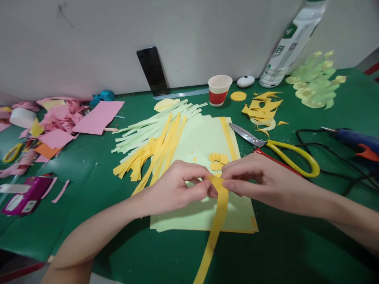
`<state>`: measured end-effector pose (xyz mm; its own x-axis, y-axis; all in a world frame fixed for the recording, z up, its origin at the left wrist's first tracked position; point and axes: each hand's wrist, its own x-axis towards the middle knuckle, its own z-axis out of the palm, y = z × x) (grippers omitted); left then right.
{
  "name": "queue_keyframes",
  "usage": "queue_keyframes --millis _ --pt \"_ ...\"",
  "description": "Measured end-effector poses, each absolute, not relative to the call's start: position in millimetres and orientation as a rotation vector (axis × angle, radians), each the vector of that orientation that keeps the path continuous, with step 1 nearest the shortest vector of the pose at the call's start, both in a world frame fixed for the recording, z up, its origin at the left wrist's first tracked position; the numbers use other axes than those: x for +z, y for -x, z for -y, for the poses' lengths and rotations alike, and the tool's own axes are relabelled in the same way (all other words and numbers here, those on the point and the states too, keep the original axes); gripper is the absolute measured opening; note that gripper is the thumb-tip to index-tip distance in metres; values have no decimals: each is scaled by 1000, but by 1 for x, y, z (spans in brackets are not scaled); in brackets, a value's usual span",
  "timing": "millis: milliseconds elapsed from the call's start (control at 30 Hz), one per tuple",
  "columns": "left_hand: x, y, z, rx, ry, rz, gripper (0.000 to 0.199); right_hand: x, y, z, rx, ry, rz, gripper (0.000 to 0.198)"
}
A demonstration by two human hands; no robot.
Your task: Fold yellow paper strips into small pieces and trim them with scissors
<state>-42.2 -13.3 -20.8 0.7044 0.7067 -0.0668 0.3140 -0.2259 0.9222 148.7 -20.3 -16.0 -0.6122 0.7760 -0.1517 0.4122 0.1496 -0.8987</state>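
Note:
A long yellow paper strip (pixel 220 205) hangs from between my hands, its upper end bent and its tail running down past the near edge of the paper stack. My left hand (pixel 185 185) pinches the strip's upper end from the left. From the right, my right hand (pixel 254 173) pinches the same end between thumb and fingers. Just beyond the fingertips lie several small folded yellow paper pieces (pixel 218 158). Beneath my hands is a stack of pale green paper sheets (pixel 195 138). Loose yellow strips (pixel 170 138) and pale green strips (pixel 148 128) lie to the left.
Yellow-handled scissors (pixel 266 144) lie beyond my right hand. A glue gun (pixel 355 140) with a black cord is at the right. At the back stand a paper cup (pixel 219 92), a leaning phone (pixel 153 71) and a white bottle (pixel 291 45). Pink paper scraps (pixel 68 114) cover the left.

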Motion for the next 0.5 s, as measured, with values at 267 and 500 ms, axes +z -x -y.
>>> queue_keyframes --millis 267,500 --pt "-28 37 11 584 -1910 -798 14 -18 -151 22 1375 1154 1830 29" --pt "-37 35 12 804 -1739 -824 14 -22 -146 24 1173 1223 1927 26"
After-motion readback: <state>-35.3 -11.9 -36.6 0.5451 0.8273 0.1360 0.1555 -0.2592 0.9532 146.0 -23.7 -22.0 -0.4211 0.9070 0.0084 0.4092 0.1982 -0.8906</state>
